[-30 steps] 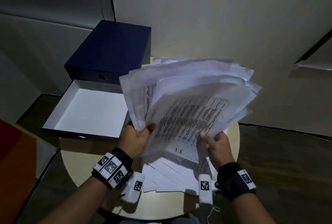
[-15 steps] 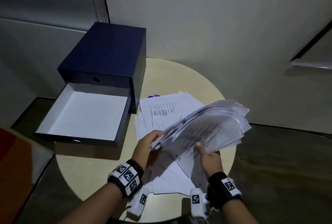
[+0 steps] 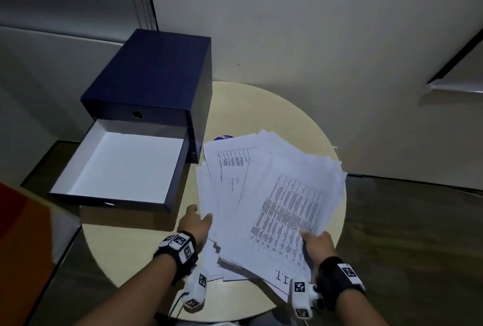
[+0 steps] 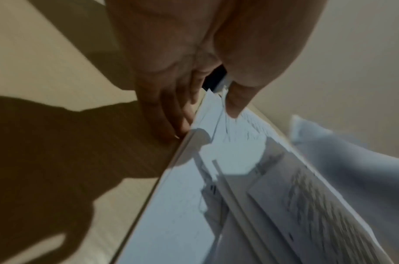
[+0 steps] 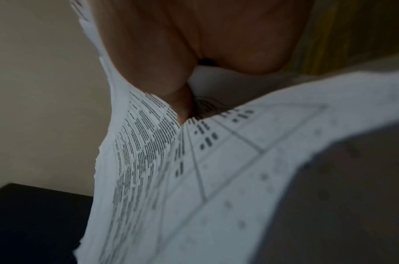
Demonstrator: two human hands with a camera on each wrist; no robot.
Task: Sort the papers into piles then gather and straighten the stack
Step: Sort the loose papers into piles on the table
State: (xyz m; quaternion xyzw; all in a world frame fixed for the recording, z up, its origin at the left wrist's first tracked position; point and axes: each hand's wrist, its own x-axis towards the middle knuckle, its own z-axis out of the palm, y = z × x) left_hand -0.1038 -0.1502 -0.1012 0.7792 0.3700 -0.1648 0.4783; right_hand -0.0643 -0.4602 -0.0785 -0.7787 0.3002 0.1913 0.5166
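Note:
A fanned sheaf of printed papers [image 3: 287,208] lies low over the round beige table [image 3: 130,252], on top of other loose sheets [image 3: 230,163]. My right hand [image 3: 316,243] grips the sheaf's near right corner, thumb on the printed top sheet [image 5: 148,178] and fingers hidden beneath. Over at the left edge of the papers is my left hand [image 3: 198,218]. In the left wrist view its fingers [image 4: 180,125] lie straight along that edge on the table, and the thumb rests on the sheets [image 4: 182,205].
A dark blue drawer box [image 3: 156,77] stands at the table's back left, its white-lined drawer [image 3: 122,166] pulled out over the table edge. A blue round thing [image 3: 222,138] peeks from behind the papers. A wall is close behind. Something orange [image 3: 21,234] sits low left.
The sheaf came down from upright in front of me to nearly flat on the loose sheets. My left hand let go of it and moved to the papers' left edge.

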